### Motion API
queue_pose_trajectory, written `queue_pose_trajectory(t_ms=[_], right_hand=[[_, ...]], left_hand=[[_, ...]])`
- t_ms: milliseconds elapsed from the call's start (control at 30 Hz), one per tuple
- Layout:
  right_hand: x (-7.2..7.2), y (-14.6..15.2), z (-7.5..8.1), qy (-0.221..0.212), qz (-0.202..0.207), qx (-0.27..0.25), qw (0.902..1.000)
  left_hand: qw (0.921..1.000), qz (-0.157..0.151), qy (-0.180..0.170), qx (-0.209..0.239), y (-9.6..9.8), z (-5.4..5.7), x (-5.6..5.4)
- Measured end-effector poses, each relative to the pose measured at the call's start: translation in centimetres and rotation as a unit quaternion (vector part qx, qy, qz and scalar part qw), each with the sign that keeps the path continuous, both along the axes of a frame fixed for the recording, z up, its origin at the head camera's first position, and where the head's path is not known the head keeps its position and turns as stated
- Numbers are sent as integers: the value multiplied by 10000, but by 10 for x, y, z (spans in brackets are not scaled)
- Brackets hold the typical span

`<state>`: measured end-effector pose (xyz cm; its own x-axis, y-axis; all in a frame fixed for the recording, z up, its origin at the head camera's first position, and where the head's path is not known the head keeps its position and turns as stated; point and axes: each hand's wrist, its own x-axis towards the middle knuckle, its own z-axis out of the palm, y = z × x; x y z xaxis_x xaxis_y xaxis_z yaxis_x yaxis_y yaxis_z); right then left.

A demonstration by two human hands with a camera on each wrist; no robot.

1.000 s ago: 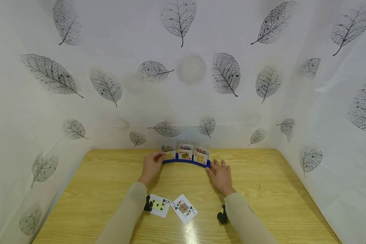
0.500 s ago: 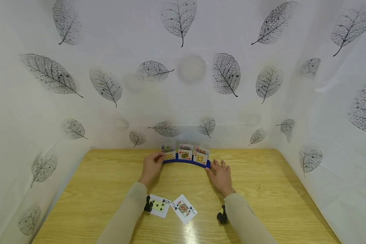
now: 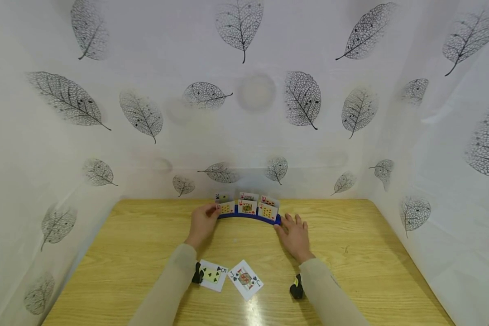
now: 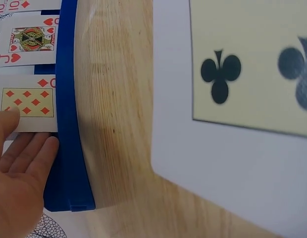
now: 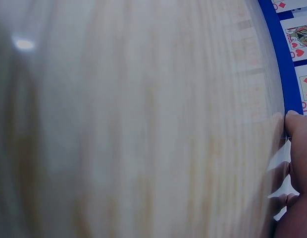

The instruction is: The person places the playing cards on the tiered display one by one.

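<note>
A curved blue card holder stands near the back of the table with two rows of playing cards upright in it. My left hand pinches the leftmost front card, a diamonds card: the thumb lies on its face, the other fingers behind. To its right stand a jack of hearts and a ten of diamonds. My right hand is at the holder's right end, its thumb touching the blue edge and its other fingers spread loosely over the table.
A five of clubs and a jack of spades lie face up on the wooden table between the forearms. Black wrist cameras sit by both sleeves. A white leaf-print cloth surrounds the table's back and sides.
</note>
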<state>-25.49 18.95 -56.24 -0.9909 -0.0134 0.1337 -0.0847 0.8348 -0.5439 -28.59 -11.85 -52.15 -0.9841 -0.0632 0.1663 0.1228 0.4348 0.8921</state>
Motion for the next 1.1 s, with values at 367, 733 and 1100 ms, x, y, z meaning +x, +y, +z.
queue_pose_trajectory(t_ms=[367,733,1100], right_hand=[[1,-1,2,-26,18,-45,10000],[2,-2,1,-41,18,-44,10000],[1,0,-1,6,34,34,10000]], left_hand=[[9999,-97,59,77,-5,2,4],[9974,-351,299,-559,-30,1,28],[9846,-720,-137,-1586,-60,-8,73]])
